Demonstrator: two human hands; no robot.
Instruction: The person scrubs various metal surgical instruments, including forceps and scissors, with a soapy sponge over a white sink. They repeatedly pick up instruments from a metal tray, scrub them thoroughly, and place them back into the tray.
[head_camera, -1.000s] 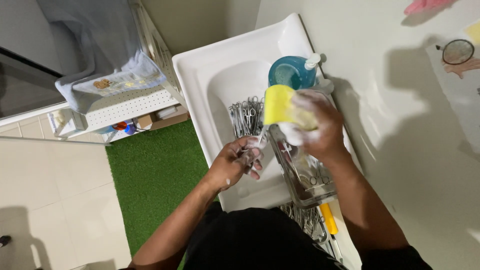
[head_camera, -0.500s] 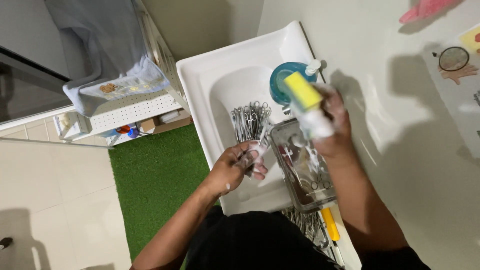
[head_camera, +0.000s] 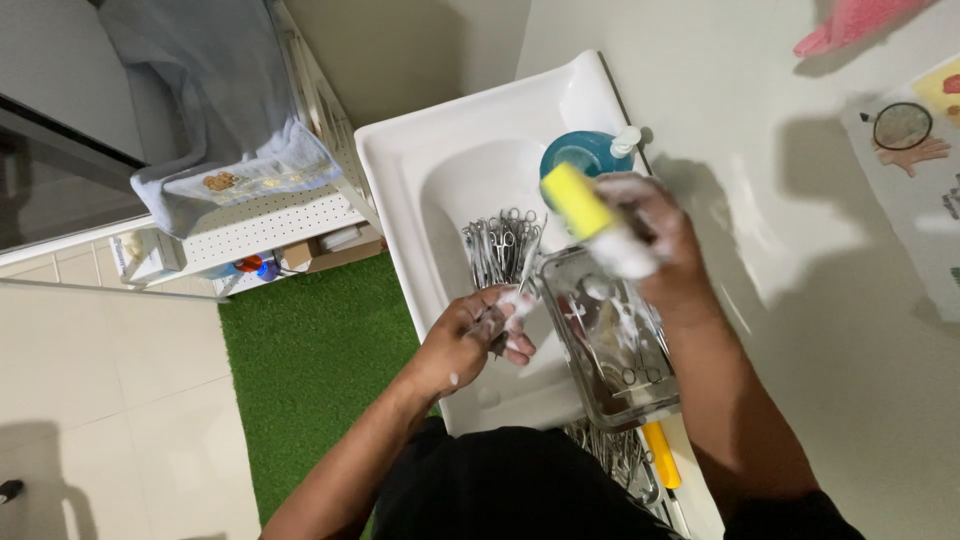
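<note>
The white sink (head_camera: 450, 150) holds a heap of steel scissor-like instruments (head_camera: 497, 245) lying in its basin, their ring handles toward the back wall and their tips toward the person. On the sink's right rim sits a clear rectangular tray (head_camera: 650, 400), long axis running from the tap end toward the person; inside it are a few more instruments (head_camera: 610, 345) smeared with foam. Below the tray, more steel tools (head_camera: 610, 455) lie in a pile beside a yellow handle (head_camera: 661, 455). A blue soap bottle (head_camera: 580, 155) with a white pump stands at the back of the sink.

The left hand (head_camera: 470, 340) is over the basin's near edge, fingers curled shut around one thin instrument (head_camera: 512, 295); its long axis runs up and slightly right, away from the person, with the foamy upper end just beside the tray's corner. The right hand (head_camera: 650, 245) is raised above the tray, soapy, clamped on a yellow sponge (head_camera: 577, 200) whose long axis tilts up-left, its free end toward the bottle. Sponge and instrument are apart.

Left of the sink stand a white perforated shelf (head_camera: 260, 225) with a grey towel (head_camera: 200, 130) draped over it, and a green mat (head_camera: 310, 370) on the tiled floor
</note>
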